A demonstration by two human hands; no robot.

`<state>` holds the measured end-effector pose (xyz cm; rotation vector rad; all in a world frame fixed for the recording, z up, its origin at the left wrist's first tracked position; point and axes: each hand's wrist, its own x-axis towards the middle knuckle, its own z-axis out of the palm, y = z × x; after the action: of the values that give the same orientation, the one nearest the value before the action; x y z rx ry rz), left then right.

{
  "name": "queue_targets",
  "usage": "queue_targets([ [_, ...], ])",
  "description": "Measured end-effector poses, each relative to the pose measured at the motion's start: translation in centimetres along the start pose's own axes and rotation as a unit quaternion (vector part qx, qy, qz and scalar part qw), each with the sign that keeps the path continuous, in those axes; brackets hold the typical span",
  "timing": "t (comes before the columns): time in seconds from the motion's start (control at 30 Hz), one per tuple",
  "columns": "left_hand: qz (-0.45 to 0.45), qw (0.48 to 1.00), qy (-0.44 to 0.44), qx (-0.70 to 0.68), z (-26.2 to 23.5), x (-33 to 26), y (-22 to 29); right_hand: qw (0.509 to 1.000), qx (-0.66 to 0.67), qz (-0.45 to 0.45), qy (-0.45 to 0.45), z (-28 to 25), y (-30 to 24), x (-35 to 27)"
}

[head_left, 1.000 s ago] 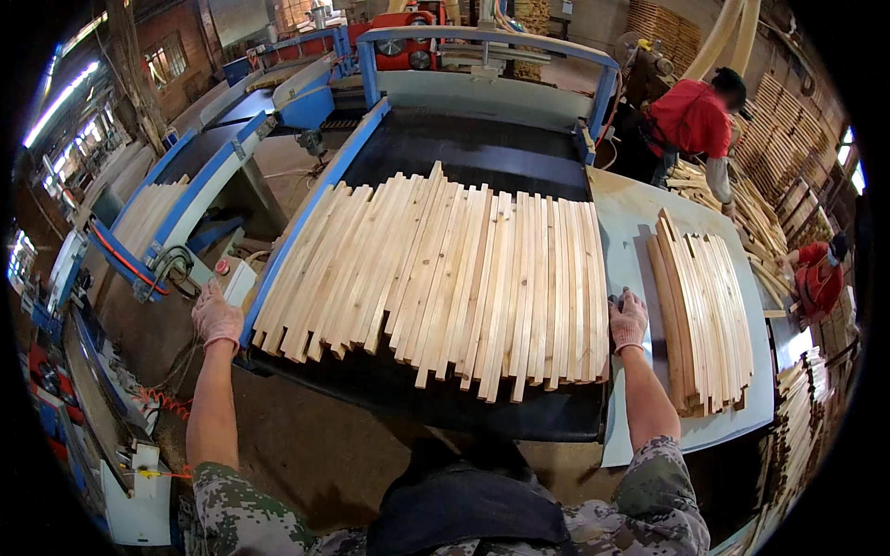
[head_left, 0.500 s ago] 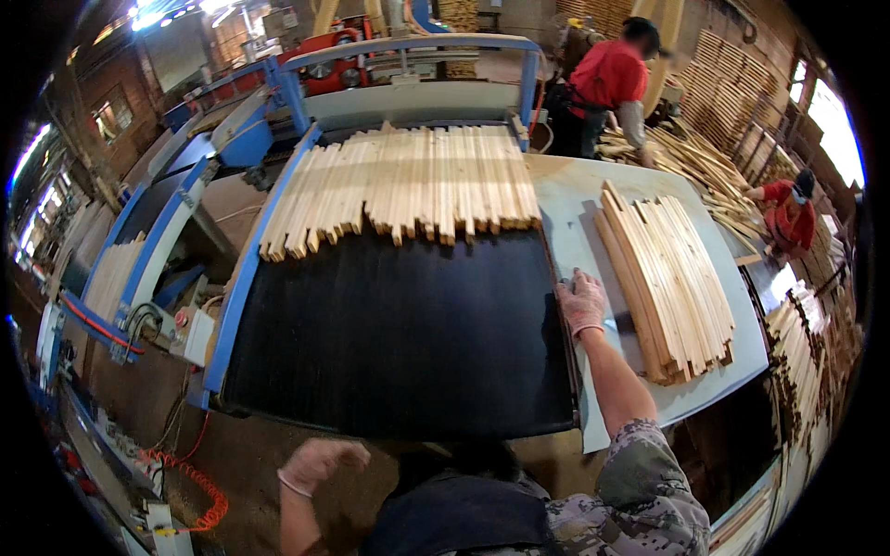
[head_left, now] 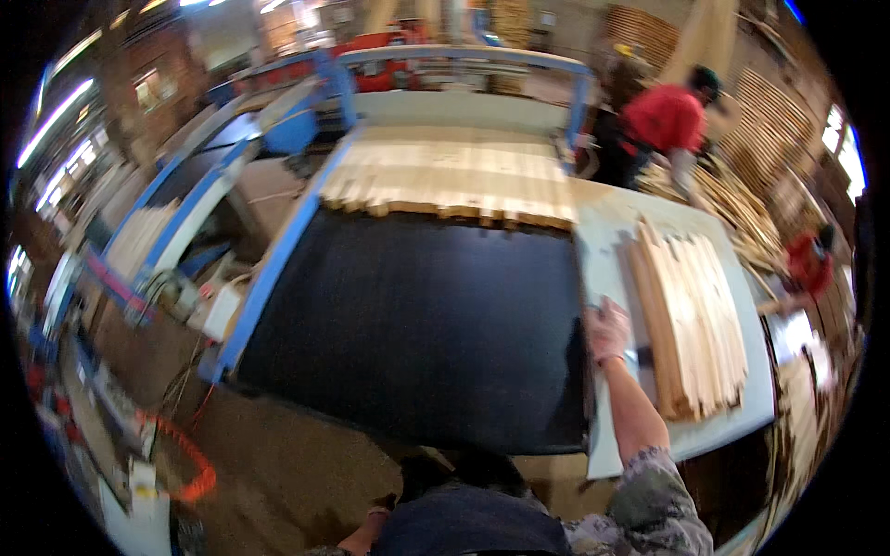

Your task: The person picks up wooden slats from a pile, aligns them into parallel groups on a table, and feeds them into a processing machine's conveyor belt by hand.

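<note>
Pale wooden strips (head_left: 454, 171) lie side by side across the far part of a black conveyor belt (head_left: 417, 324), their near ends uneven. My right hand (head_left: 607, 331), in a thin pale glove, rests at the seam between the belt's right edge and a light blue-grey tabletop (head_left: 598, 213). Its fingers look loosely extended, though blurred, and I see nothing held. Just right of it on the tabletop is a stack of similar strips (head_left: 700, 315). My left hand (head_left: 377, 519) is low by my body at the bottom of the view, its fingers hidden.
A blue side rail (head_left: 278, 269) bounds the belt on the left, and a blue frame (head_left: 464, 56) spans its far end. A person in red (head_left: 663, 120) bends over loose wood (head_left: 732, 208) at the far right; another (head_left: 809, 264) is farther right. An orange coiled hose (head_left: 195, 463) hangs at lower left.
The view has shifted, so the belt and table sit further right and lower. My left hand has dropped back toward my body from beside the belt's near edge. My right hand stays at the seam.
</note>
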<state>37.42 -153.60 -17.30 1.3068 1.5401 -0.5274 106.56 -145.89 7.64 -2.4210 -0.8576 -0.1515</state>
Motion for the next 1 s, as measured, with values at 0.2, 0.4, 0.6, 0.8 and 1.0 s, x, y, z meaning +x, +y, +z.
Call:
queue_targets([
  [0.2, 0.009, 1.0, 0.007, 0.019, 4.3, -0.4, -0.2, 0.992, 0.095, -0.075, 0.032, 0.5, 0.4, -0.5],
  [0.4, 0.021, 0.999, 0.03, 0.025, 4.2, 2.4, 2.1, 0.997, -0.066, -0.05, 0.001, 1.2, 6.4, 2.6],
  [0.6, 0.065, 0.995, 0.08, -0.01, 9.1, 4.4, -4.4, 0.998, -0.041, -0.048, -0.013, 2.8, 0.8, 2.1],
  [0.8, -0.021, 0.992, 0.032, -0.123, 3.9, 1.3, -2.5, 0.995, -0.077, -0.064, 0.011, 0.9, 1.5, 1.5],
  [1.0, -0.017, 0.988, 0.035, -0.15, 2.2, 0.4, -1.3, 0.995, -0.077, -0.056, 0.005, 0.4, 0.8, 1.2],
])
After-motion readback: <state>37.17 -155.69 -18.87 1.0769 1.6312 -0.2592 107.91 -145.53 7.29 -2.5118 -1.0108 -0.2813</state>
